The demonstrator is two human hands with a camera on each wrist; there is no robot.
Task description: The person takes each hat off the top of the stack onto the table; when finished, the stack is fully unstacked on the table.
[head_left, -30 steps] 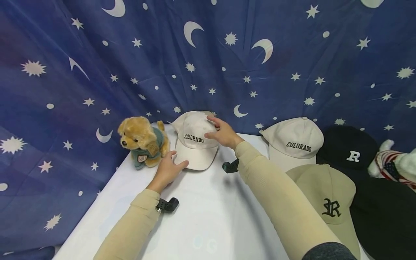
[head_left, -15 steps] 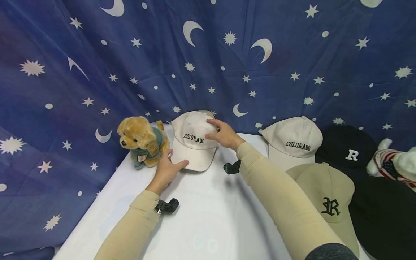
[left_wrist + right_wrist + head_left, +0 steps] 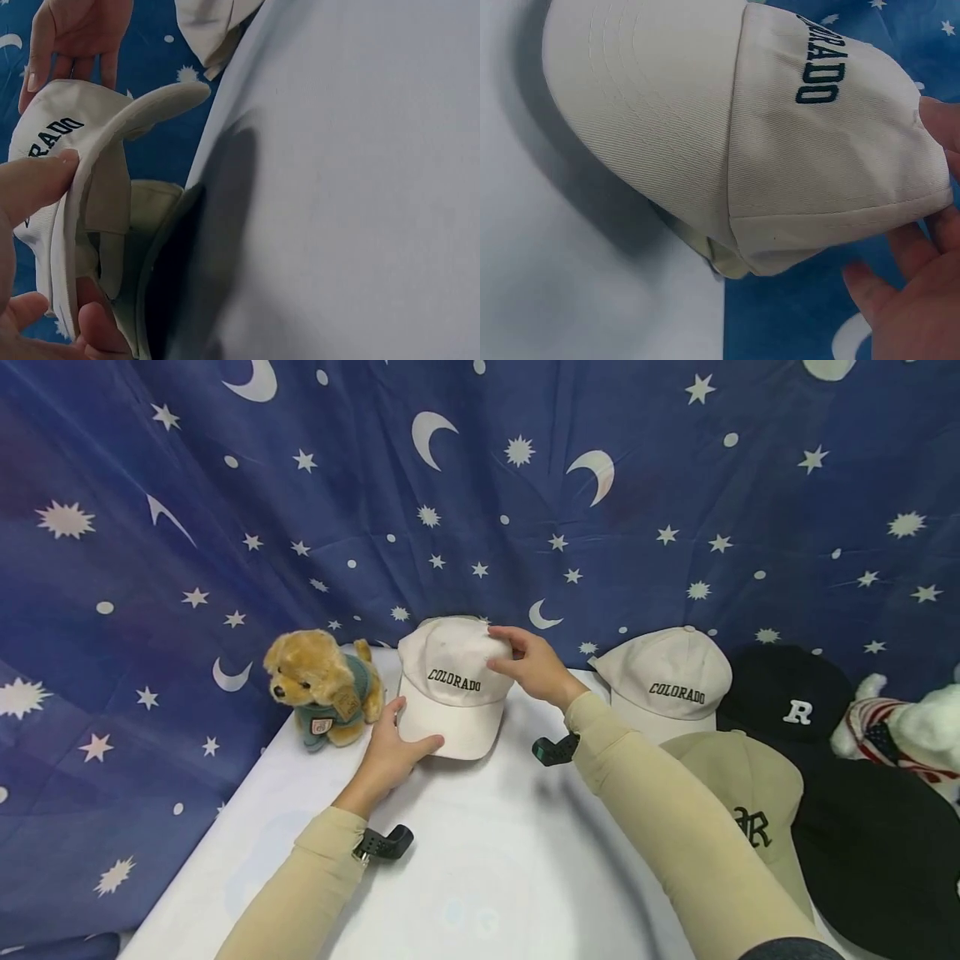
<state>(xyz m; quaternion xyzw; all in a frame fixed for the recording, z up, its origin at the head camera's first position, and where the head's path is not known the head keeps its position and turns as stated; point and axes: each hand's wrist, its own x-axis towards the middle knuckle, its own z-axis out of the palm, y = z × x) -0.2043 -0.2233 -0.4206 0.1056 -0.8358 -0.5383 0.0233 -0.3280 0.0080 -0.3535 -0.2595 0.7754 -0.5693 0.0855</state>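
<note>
A white baseball cap [image 3: 453,681] with COLORADO lettering is held between my hands near the curtain. My left hand [image 3: 390,752] grips its brim, thumb on the upper face and fingers beneath, as the left wrist view shows. At the crown's right side, my right hand [image 3: 536,664] holds the cap; in the right wrist view some of its fingers [image 3: 941,124] touch the crown while the thumb stands apart. Below the held cap, an olive-khaki cap [image 3: 150,214] shows partly in the left wrist view. A plush dog [image 3: 315,681] in a teal shirt sits beside the left hand.
On the right of the white table [image 3: 465,860] lie another white COLORADO cap [image 3: 671,668], a black cap [image 3: 780,693], a khaki cap [image 3: 757,777] and a large black item [image 3: 877,852]. A white plush toy [image 3: 926,735] stands beyond. A blue starry curtain [image 3: 480,485] hangs behind.
The white cap has shifted slightly right and turned a little, both hands moving with it. The tan edge that showed behind its crown is now mostly hidden. The head view has shifted slightly.
</note>
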